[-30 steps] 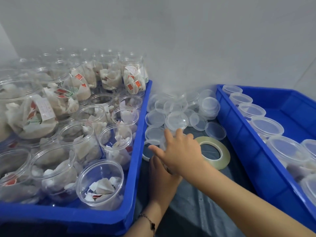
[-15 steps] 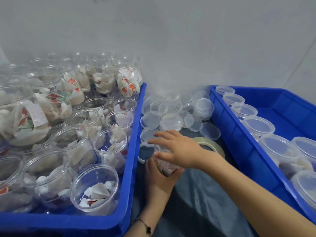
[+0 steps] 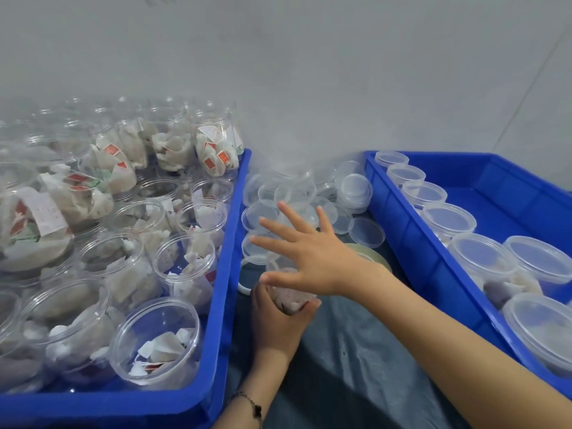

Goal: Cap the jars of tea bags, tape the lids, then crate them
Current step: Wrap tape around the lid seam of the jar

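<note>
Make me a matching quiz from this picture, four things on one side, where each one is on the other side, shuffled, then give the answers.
Things:
1. open jars of tea bags
2. capped jars
3. loose lids
4. left hand

Places:
A. heaped between the two crates
B. in the right blue crate
C. gripping a jar below the right hand
D. in the left blue crate

Pairs: 1-D, 2-B, 3-A, 4-C

No legible text on tea-bag tags (image 3: 216, 156)
</note>
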A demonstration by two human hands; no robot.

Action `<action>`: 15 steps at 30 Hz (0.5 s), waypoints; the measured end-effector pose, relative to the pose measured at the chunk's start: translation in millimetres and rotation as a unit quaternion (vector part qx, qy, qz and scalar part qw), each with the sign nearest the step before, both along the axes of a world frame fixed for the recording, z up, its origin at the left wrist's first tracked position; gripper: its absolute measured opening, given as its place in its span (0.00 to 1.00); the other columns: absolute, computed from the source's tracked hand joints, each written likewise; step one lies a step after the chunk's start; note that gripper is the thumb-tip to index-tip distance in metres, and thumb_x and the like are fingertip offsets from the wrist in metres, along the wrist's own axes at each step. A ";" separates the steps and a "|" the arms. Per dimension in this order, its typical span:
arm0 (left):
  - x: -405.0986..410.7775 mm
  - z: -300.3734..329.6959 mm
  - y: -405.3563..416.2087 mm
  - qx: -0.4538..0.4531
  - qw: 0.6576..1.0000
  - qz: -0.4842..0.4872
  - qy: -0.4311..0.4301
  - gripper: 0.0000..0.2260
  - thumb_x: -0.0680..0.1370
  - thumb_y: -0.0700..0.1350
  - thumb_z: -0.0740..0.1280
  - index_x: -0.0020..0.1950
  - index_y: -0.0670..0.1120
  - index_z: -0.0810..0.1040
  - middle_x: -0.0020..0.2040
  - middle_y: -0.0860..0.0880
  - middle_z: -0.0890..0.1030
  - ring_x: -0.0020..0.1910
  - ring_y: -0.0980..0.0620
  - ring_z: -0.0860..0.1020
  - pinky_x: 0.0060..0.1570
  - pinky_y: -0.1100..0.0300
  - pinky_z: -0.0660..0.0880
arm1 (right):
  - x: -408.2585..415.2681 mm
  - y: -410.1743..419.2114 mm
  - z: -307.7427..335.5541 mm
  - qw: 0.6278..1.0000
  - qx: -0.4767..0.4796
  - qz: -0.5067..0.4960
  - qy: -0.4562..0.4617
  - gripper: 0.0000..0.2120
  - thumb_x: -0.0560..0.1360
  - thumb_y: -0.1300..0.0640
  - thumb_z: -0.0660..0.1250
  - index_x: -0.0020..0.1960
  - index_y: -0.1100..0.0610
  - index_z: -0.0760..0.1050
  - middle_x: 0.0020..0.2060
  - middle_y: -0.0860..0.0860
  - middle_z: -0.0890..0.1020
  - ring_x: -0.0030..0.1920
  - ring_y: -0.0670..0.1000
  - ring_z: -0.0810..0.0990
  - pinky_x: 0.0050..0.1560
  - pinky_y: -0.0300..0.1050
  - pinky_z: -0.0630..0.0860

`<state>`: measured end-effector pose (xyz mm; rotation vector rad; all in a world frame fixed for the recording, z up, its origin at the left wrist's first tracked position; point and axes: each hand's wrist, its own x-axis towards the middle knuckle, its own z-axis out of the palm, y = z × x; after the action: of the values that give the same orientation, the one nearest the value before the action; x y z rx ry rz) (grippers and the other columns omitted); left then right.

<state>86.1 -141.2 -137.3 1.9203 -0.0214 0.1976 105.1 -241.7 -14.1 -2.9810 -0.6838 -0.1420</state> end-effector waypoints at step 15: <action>-6.7 -0.1 0.2 0.001 1.000 0.011 0.015 0.39 0.60 0.54 0.79 0.66 0.47 0.68 0.56 0.49 0.79 0.53 0.50 0.77 0.50 0.57 0.74 | -9.9 -37.5 -70.4 0.866 0.421 -0.252 -0.095 0.19 0.80 0.52 0.56 0.69 0.56 0.68 0.65 0.51 0.74 0.66 0.51 0.70 0.66 0.44 0.63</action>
<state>79.4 -141.0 -137.4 1.9251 0.0210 0.1834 95.2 -279.2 -84.5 -2.2082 0.1709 -0.5964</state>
